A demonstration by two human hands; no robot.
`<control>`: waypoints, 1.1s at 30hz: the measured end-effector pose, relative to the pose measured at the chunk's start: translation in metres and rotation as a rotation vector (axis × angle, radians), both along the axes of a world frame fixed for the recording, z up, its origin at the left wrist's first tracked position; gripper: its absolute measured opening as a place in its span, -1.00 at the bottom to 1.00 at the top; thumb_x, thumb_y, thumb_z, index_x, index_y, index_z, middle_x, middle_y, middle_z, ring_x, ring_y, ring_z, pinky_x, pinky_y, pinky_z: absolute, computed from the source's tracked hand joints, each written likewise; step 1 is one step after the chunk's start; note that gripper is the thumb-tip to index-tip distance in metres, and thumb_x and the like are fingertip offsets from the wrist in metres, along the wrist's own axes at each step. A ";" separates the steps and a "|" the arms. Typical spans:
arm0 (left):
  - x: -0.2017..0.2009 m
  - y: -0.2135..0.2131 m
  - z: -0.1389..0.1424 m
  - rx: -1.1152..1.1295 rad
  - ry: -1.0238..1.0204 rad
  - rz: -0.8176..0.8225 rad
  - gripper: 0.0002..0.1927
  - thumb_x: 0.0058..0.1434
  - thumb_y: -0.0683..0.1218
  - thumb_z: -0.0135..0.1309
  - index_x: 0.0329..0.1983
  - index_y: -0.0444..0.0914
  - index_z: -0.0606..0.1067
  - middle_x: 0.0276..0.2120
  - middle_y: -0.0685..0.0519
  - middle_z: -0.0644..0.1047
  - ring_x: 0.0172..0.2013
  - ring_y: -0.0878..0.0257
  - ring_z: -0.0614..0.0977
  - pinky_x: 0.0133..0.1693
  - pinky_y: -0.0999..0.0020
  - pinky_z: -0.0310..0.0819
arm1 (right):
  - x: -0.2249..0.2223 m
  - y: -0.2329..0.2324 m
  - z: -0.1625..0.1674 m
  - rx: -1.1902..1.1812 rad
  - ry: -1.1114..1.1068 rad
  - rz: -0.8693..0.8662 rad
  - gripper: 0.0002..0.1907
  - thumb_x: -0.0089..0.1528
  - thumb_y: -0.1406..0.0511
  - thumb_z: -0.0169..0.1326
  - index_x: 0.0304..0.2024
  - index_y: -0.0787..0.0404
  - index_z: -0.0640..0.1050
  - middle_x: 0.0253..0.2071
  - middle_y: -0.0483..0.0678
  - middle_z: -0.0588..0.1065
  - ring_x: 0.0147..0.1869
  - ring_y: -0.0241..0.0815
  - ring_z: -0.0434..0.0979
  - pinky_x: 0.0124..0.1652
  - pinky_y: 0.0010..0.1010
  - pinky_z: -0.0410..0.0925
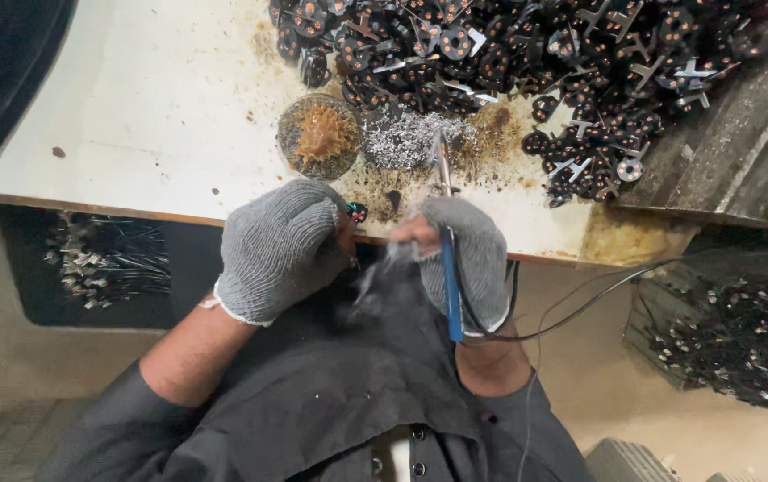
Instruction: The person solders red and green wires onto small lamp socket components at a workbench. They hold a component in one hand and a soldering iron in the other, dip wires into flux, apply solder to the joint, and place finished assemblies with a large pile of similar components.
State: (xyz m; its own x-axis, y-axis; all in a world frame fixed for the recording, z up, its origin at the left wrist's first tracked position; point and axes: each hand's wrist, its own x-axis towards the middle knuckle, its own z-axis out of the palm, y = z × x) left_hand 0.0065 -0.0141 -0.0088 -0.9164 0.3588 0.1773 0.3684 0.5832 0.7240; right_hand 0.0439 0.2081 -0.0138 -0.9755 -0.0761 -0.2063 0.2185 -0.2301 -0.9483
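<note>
One small black round part (356,211) sits pinched at the near edge of the worktop (143,98), held in the fingers of the gloved left hand (281,248), whose grip is closed tight on it. The gloved right hand (463,259) has its grip wrapped around a blue-handled soldering iron (449,268), the metal tip pointing away toward a heap of silvery solder scraps (406,138), with its black cord (580,308) trailing off to the right. Doing this step well seems to call for bracing both wrists on the worktop edge, holding the part steady, and touching the tip only briefly to the joint. Just left of the scraps stands a round tin of brownish flux (319,136). Farther off lies a large pile of similar black parts with metal tabs (527,54), spreading to the right.
</note>
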 end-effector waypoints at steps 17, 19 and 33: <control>0.007 -0.009 0.010 -0.034 -0.007 -0.038 -0.79 0.05 -0.12 0.27 -0.26 -0.15 0.51 -0.15 0.00 0.58 -0.18 0.01 0.65 -0.25 0.19 0.53 | -0.017 -0.023 0.023 0.840 0.186 0.146 -0.77 0.22 0.23 0.29 -0.06 0.05 0.67 -0.14 -0.05 0.55 0.03 0.01 0.59 0.06 -0.25 0.43; 0.015 -0.023 0.025 -0.064 -0.100 -0.020 -0.74 0.06 -0.08 0.28 -0.20 -0.18 0.51 -0.11 -0.04 0.58 -0.18 -0.01 0.65 -0.27 0.18 0.53 | -0.016 -0.023 0.022 0.905 0.345 0.118 -0.76 0.23 0.25 0.29 -0.04 0.07 0.66 -0.08 -0.02 0.54 0.09 0.08 0.55 0.10 -0.20 0.41; -0.037 -0.055 0.119 -0.501 0.109 -0.172 -0.84 0.16 -0.02 0.21 -0.23 -0.13 0.63 -0.36 0.04 0.60 -0.40 0.03 0.63 -0.47 0.15 0.43 | 0.003 -0.015 0.005 0.330 0.280 -0.318 -0.43 0.36 0.46 0.17 0.18 0.12 0.07 0.09 0.09 0.57 0.04 -0.27 0.61 0.05 -0.43 0.49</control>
